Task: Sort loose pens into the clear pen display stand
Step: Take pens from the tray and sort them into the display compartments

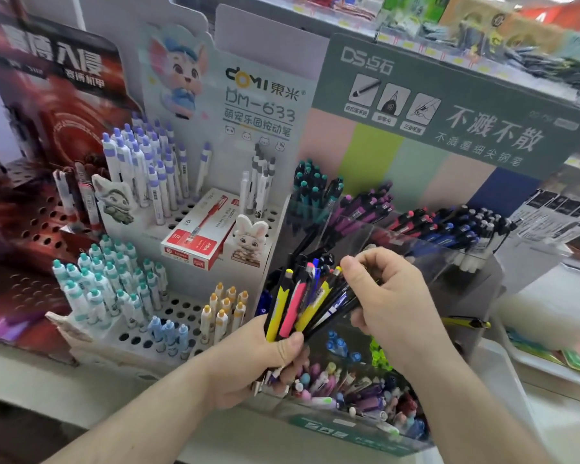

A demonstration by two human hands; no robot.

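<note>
My left hand [268, 360] grips a fanned bunch of loose pens [302, 299] with yellow, pink, blue and black barrels, held in front of the clear pen display stand [392, 239]. My right hand [385, 296] reaches into the bunch from the right, and its thumb and fingers pinch a dark pen [340, 301] near its top end. The stand's upper compartments hold teal-capped, purple, red-and-black and blue pens. Its lower front bin [355, 390] holds a mixed heap of pens.
A white perforated display [181, 309] with teal, purple, orange and blue-capped pens stands at the left, with a red pen box [198, 236] lying on it. A dark red display [37, 195] is further left. A green sign [449, 105] backs the clear stand.
</note>
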